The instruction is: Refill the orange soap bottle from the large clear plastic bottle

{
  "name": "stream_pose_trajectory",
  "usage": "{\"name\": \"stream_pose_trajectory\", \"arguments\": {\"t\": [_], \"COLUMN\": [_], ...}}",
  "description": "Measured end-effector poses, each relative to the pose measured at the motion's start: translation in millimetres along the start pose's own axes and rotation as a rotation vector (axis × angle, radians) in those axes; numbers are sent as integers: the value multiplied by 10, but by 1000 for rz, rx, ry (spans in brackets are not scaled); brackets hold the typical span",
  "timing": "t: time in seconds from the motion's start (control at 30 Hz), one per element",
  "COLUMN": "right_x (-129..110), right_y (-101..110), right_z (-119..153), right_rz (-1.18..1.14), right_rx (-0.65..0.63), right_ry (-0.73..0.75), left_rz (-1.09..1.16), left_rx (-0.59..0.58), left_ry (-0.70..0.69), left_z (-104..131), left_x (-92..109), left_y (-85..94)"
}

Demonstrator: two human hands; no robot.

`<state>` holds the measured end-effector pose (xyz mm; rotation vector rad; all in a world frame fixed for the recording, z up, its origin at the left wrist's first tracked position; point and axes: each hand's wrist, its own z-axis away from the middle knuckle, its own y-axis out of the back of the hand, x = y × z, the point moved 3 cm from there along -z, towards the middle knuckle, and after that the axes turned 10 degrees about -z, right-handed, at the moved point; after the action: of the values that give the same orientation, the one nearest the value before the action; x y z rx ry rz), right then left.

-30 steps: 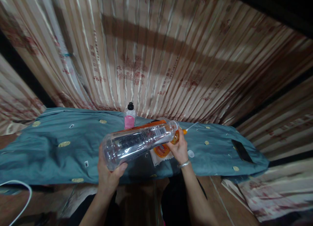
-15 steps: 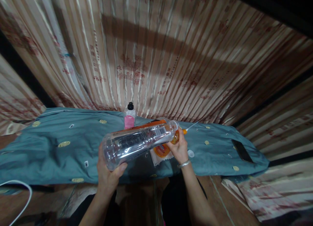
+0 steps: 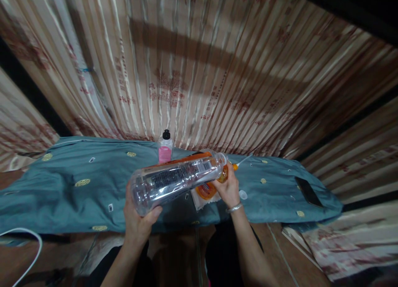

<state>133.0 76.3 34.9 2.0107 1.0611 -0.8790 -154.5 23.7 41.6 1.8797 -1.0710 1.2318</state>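
Note:
A large clear plastic bottle [image 3: 174,181] with an orange and dark label lies tilted across both hands, its mouth toward the right. My left hand [image 3: 138,220] is wrapped around its base, thumb on the near side. At the mouth end, my right hand [image 3: 228,187] is closed around a small amber bottle [image 3: 223,176], partly hidden by the fingers, right beside the big bottle's neck. An orange cap with a thin white tube [image 3: 244,161] shows just beyond that hand. Under the bottle lies a packet with an orange print [image 3: 205,192], partly covered.
A bottle with a pink label and black cap [image 3: 165,148] stands at the back of the teal cloth [image 3: 62,196]. A small white cap [image 3: 243,194] lies right of my wrist, and a dark phone [image 3: 308,191] farther right. A curtain [image 3: 186,71] hangs behind.

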Motion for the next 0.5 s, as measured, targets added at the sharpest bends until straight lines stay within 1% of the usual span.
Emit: {"name": "stream_pose_trajectory", "arguments": {"t": [0.17,0.3,0.43,0.5], "right_x": [22,38,41,40], "right_y": [3,3,11,12], "right_z": [4,3,-2,-4], "right_rz": [-6,-6,13,6], "right_rx": [6,3,1,-5], "right_ry": [-32,-26,-23,-23], "left_rz": [-3,-25,5,-23], "left_rx": [-3,-12,-27,-35], "left_ry": [2,-2,-35,-54], "left_z": [-2,11,19,20], "left_x": [-1,-13,-10,-9], "left_y": [-9,-6,-9,-11]}}
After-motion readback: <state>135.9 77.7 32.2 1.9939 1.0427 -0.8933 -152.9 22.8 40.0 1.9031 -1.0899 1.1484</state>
